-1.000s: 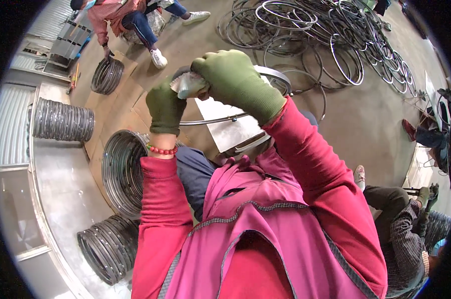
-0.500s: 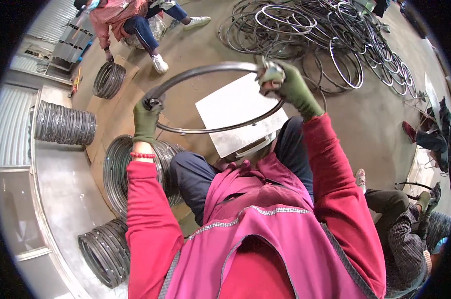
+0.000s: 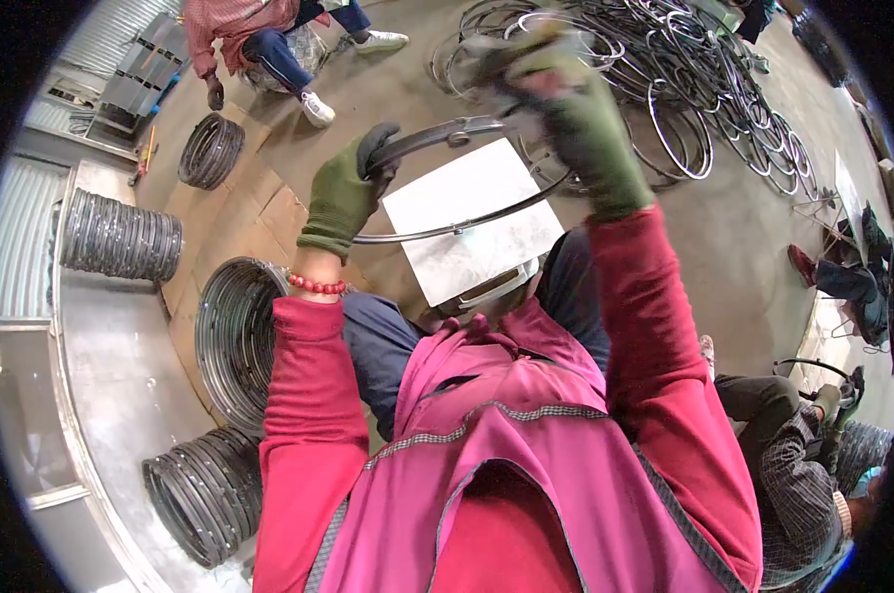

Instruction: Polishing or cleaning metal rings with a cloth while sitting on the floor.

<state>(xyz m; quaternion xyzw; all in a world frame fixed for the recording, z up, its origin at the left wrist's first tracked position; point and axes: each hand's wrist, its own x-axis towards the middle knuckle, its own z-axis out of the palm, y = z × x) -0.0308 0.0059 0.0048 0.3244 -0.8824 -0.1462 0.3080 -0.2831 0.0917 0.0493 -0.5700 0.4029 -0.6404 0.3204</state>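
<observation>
Above a white flat panel [image 3: 467,252] in front of my knees is a dark metal hoop [image 3: 427,141], its far side raised. My left hand [image 3: 336,193], in a green glove with dark fingertips, is closed round the hoop's left part. My right hand [image 3: 587,133], gloved alike, is lifted at the hoop's right side. Motion smears its fingers and a greyish thing by them, so whether it grips anything is unclear. The hoop's right end is partly hidden behind this hand. Small fittings show along the band.
At my left are stacked hoops [image 3: 121,235], more by my left arm [image 3: 231,331], and another stack [image 3: 202,494] nearer. A tangled hoop pile [image 3: 699,74] covers the floor at far right. A seated person [image 3: 244,40] is far left, another [image 3: 803,494] near right.
My left hand has moved right and the hoop has shifted and tilted with it. My right hand has risen and blurred. The far-left person's hand has left the small stack.
</observation>
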